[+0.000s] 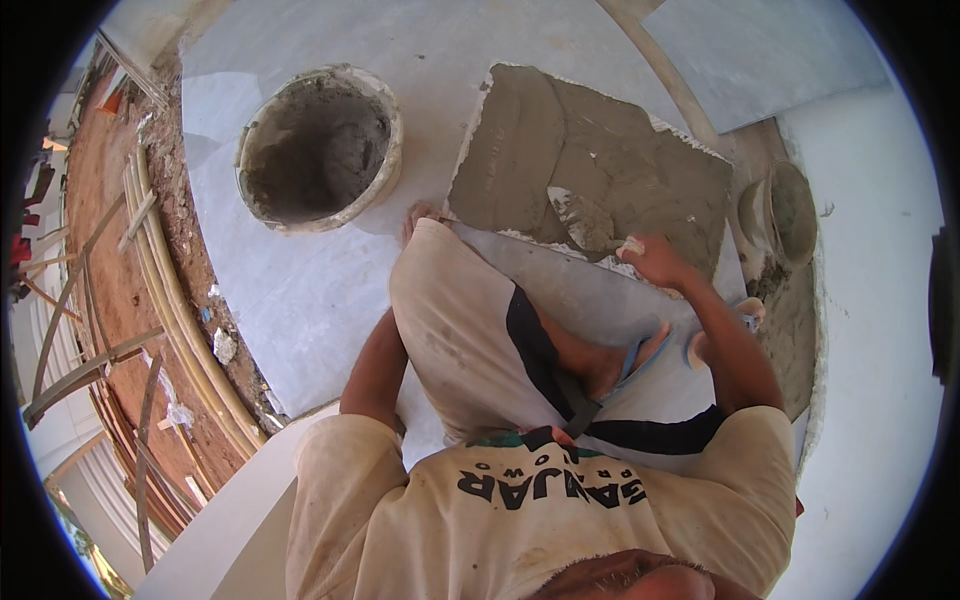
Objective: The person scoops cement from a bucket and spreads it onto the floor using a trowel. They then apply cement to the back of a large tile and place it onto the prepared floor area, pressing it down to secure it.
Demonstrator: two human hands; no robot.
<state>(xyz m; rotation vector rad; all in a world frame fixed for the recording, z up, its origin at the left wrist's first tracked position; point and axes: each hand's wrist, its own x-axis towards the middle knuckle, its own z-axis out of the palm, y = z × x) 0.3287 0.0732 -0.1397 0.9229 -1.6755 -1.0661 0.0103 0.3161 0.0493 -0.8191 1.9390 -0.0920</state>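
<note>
My right hand (pixel 655 262) is closed on the handle of a trowel (pixel 585 218), whose mortar-smeared blade lies on a square bed of wet grey mortar (pixel 600 160) spread on the floor. I am squatting, with my knee in dirty beige shorts (pixel 460 320) between my arms. Only the fingertips of my left hand (pixel 417 213) show past the knee, down at the pale floor tile (pixel 300 290) beside the mortar's near corner. The rest of that hand is hidden. My feet in blue flip-flops (pixel 640 352) stand just below the mortar bed.
A round bucket (pixel 318 150) caked with grey mortar stands on the tile to the left. A small mortar-coated bowl (pixel 790 212) sits right of the bed by a white wall (pixel 880 330). Pale pipes (pixel 170 290) and wooden strips lie on red earth at left.
</note>
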